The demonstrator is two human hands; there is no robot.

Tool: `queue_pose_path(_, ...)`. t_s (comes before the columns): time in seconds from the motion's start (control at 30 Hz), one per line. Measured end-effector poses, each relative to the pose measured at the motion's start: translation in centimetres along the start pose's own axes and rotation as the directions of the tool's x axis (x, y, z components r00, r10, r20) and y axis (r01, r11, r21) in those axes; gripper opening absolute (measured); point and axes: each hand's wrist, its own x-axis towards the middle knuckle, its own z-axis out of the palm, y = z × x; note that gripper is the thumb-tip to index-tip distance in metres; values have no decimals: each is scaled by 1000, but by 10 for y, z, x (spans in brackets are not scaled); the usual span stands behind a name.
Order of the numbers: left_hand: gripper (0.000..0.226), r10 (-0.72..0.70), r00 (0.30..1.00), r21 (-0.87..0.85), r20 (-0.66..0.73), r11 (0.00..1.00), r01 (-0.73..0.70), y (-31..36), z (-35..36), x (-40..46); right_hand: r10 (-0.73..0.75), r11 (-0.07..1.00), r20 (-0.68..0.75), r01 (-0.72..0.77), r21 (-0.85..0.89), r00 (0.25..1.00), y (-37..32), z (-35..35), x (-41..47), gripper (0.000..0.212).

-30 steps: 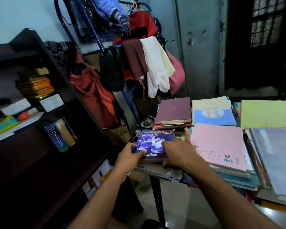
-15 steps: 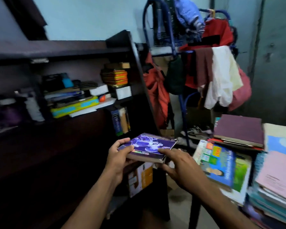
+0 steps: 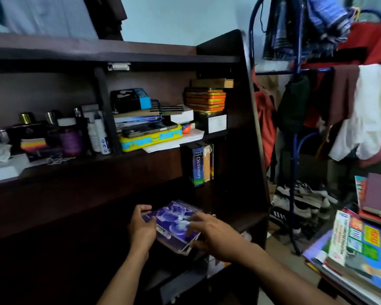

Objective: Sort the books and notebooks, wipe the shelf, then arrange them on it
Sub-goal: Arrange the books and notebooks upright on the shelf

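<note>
The blue upright book's spine (image 3: 197, 166) on the shelf reads "Oxford English Dictionary".

body: two bare forearms | hands (image 3: 141, 230) bare | no sleeves visible

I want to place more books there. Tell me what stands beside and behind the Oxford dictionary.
Beside the dictionary stand two thinner books, upright, on its right. Behind them the shelf is too dark to see.
</note>
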Motion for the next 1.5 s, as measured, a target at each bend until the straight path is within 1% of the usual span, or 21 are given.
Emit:
queue_pose_path(0.1, 31, 45, 999, 233, 4, 972, -45, -23, -20, 30, 56, 996, -2, -56, 68, 998, 16, 10, 19, 58)
queue_pose_path(0.2, 29, 98, 995, 319, -24, 944, -85, -44, -32, 42, 142, 990, -5, -142, -8, 990, 36, 25, 34, 74)
queue_pose_path(0.27, 33, 126, 990, 327, -60, 940, -100, -49, -25, 44, 83, 995, 40, -80, -60, 996, 42, 43, 51, 81)
queue_pose_path(0.33, 39, 151, 985, 317, -79, 941, -119, -45, -13, 45, 26, 995, 21, -24, -92, 999, 45, 61, 67, 71)
queue_pose_path(0.43, 41, 215, 972, 322, -91, 930, -175, -42, -5, 52, 46, 994, -152, -61, -94, 987, 51, 82, 75, 56)
queue_pose_path(0.57, 25, 361, 927, 404, -102, 866, -293, -27, 4, 74, -18, 997, -335, -7, -75, 942, 63, 95, 72, 49)
queue_pose_path(0.6, 26, 364, 925, 356, -111, 883, -305, -24, 8, 80, -6, 999, -385, -10, -39, 923, 64, 96, 73, 46)
queue_pose_path(0.63, 32, 347, 932, 243, -107, 918, -313, -22, 9, 84, 21, 1000, -439, -26, -4, 898, 64, 97, 72, 43)
queue_pose_path(0.7, 47, 299, 954, -28, -25, 953, -300, -25, 14, 88, 87, 996, -501, -81, 33, 861, 63, 96, 72, 41)
queue_pose_path(0.73, 56, 309, 951, -83, 15, 948, -307, -30, 15, 86, 119, 992, -505, -117, 36, 855, 62, 95, 72, 41)
queue_pose_path(0.77, 65, 325, 944, -72, 47, 944, -321, -35, 17, 84, 151, 987, -496, -157, 30, 855, 64, 93, 73, 39)
queue_pose_path(0.83, 70, 364, 929, 35, 74, 930, -367, -44, 17, 82, 229, 973, -504, -218, 82, 833, 69, 82, 80, 24)
queue_pose_path(0.87, 67, 364, 927, 100, 93, 923, -373, -49, 16, 84, 267, 964, -528, -215, 159, 806, 74, 74, 85, 17)
queue_pose_path(0.93, 57, 281, 943, 199, 178, 928, -315, -55, 17, 88, 317, 943, -548, -193, 273, 774, 84, 59, 103, 14)
queue_pose_path(0.97, 53, 236, 940, 294, 247, 906, -305, -56, 17, 90, 325, 938, -537, -191, 290, 779, 88, 54, 112, 15)
queue_pose_path(1.03, 48, 217, 911, 464, 351, 805, -370, -57, 22, 96, 350, 928, -510, -218, 302, 785, 97, 56, 131, 21)
queue_pose_path(1.1, 46, 215, 912, 523, 350, 763, -380, -57, 25, 96, 389, 917, -473, -282, 282, 791, 103, 65, 147, 29)
queue_pose_path(1.17, 45, 203, 926, 523, 318, 777, -350, -57, 26, 97, 438, 899, -435, -387, 204, 787, 111, 67, 159, 41)
queue_pose_path(1.3, 38, 207, 928, 520, 310, 780, -348, -61, 26, 98, 528, 849, -371, -489, 201, 764, 121, 61, 190, 40)
queue_pose_path(1.37, 35, 213, 929, 514, 304, 784, -348, -61, 26, 100, 551, 835, -346, -499, 234, 759, 122, 61, 204, 39)
queue_pose_path(1.5, 33, 212, 928, 502, 306, 792, -346, -66, 25, 102, 639, 765, -367, -509, 395, 676, 131, 63, 211, 41)
